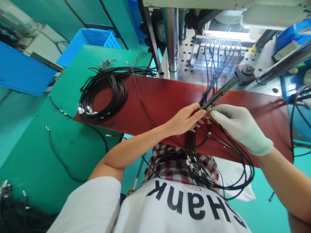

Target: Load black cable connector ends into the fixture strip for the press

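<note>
My bare left hand [186,119] and my white-gloved right hand [236,124] meet over a red-brown board [160,100]. Both pinch thin black cables [218,152] with small metal end plugs, close to a dark flat bar [218,95] that reaches toward the machine. The cables loop down over the board's near edge onto my lap. Several more black cables [213,61] run up into the slotted metal fixture [216,51] of the press.
A coiled bundle of black cables [104,90] lies on the board's left end. A green table [60,136] carries loose cables. Blue crates [89,40] stand at the back left. Steel press columns [171,35] rise behind the board.
</note>
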Motion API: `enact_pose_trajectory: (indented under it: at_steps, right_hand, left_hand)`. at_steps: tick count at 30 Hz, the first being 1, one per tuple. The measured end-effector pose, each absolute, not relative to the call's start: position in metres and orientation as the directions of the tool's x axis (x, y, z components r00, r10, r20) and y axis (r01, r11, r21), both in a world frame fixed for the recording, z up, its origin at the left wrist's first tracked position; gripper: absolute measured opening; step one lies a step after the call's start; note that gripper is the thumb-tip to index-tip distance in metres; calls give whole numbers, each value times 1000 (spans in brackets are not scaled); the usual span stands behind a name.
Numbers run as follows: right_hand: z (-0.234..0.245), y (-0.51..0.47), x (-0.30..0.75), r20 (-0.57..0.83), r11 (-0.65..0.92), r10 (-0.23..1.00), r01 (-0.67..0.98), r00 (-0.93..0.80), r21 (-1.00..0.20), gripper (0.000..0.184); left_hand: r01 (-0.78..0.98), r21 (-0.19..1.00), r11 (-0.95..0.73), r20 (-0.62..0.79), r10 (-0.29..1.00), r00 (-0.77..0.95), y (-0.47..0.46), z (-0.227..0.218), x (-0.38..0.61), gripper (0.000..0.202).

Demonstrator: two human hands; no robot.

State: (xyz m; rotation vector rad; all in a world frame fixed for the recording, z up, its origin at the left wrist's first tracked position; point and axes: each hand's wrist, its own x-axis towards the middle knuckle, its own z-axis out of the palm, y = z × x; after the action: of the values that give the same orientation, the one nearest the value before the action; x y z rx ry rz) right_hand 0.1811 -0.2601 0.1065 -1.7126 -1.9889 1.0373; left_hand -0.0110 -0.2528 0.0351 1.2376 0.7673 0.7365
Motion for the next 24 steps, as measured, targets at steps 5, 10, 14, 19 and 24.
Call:
enact_pose_trajectory:
  at_steps: [5, 10, 14, 19, 24]
  right_hand:
    - [114, -292, 172, 238, 550, 824, 826, -514, -124, 20]
    - [105, -310, 161, 165, 622, 761, 778, -627, 91, 17]
    - [103, -310, 157, 201, 606, 759, 785, -619, 127, 20]
    - [104, -312, 154, 190, 585, 781, 804, -594, 108, 24]
    - [99, -315, 150, 200, 591, 780, 803, -593, 78, 24]
  left_hand:
    - [-64, 971, 231, -160, 825, 543, -251, 39, -10, 38]
    - [-106, 970, 221, -134, 842, 522, -251, 40, -9, 40]
    - [-125, 951, 284, -176, 827, 534, -253, 39, -8, 43]
    - [-131, 945, 300, -186, 821, 540, -255, 39, -7, 43]
    - [-130, 961, 246, -146, 845, 514, -257, 39, -5, 44]
